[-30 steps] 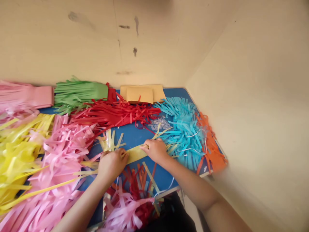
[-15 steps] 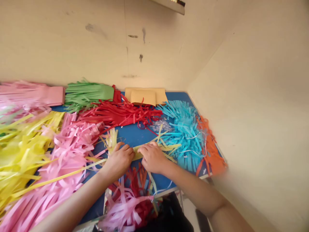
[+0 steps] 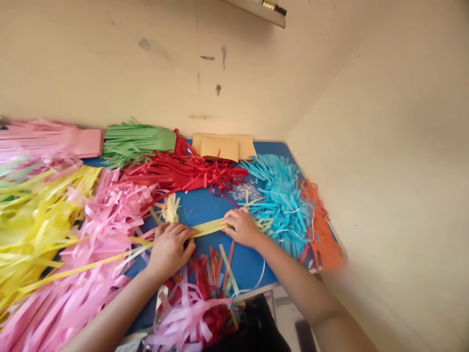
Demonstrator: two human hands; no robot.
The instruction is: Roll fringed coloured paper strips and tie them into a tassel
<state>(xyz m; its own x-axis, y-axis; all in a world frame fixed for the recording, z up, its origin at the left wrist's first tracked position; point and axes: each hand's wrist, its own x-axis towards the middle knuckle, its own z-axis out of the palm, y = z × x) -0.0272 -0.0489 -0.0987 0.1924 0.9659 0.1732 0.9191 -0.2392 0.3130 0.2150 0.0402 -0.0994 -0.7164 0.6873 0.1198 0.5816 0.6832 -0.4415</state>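
A pale yellow paper strip [image 3: 208,228] stretches between my two hands over the blue table [image 3: 201,203]. My left hand [image 3: 171,246] is closed on its left end, fingers curled. At the right end my right hand [image 3: 241,226] pinches the strip, and thin yellow fringe sticks out beyond it toward the light blue fringe. A small cream fringed piece [image 3: 170,209] stands just behind my left hand. Below the strip, red, orange and lilac fringe strips [image 3: 205,288] hang at the table's near edge.
Yellow [image 3: 40,220] and pink fringe [image 3: 98,244] cover the left side. Green [image 3: 139,139] and red fringe [image 3: 176,171] lie along the back, beside folded tan paper [image 3: 220,147]. Light blue [image 3: 280,195] and orange fringe [image 3: 322,234] are at right. Walls rise behind and to the right.
My hands have moved apart, the left one leftward and the right one slightly rightward. More of the yellow strip now shows between them. The view has shifted slightly.
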